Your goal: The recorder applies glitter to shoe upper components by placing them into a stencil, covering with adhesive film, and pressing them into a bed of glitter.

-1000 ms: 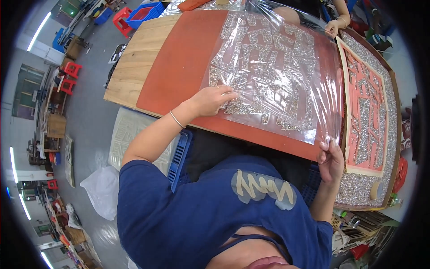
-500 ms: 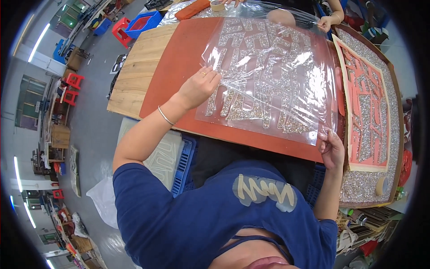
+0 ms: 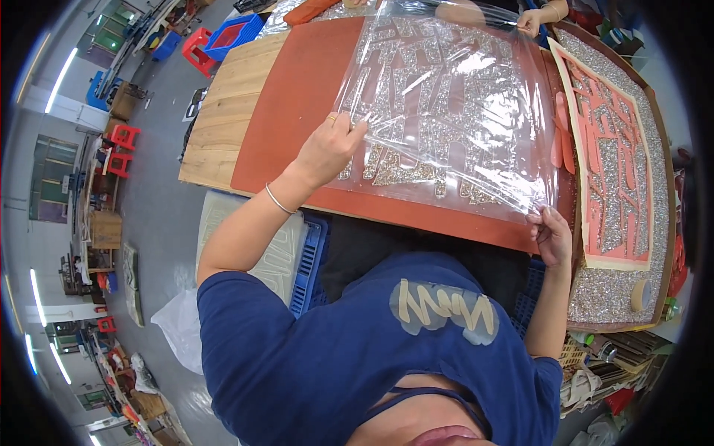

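Observation:
A clear plastic film (image 3: 454,160) is stretched between my two hands over a sheet of glittery rhinestone shapes (image 3: 401,169), which lies on the reddish-brown tabletop (image 3: 297,97). My left hand (image 3: 331,149) pinches the film's near left corner above the board. At the near right corner, my right hand (image 3: 552,236) grips the same film just by the table edge. Glare on the plastic hides parts of the shapes. Across the table, a co-worker's hand (image 3: 531,22) holds the far right corner; their other hand is mostly cut off at the top.
To the right stands a tray of loose rhinestones (image 3: 606,297) with a pink and cream stencil (image 3: 617,171) and a tape roll (image 3: 639,295). Orange-pink strips (image 3: 561,134) lie beside the film. A blue crate (image 3: 305,275) sits below the table's near edge. Red stools (image 3: 199,52) stand at left.
The film's near edge has shifted slightly away from me and looks tauter. The co-worker's right-side hand has moved a little left and farther away. Both my hands keep their grip.

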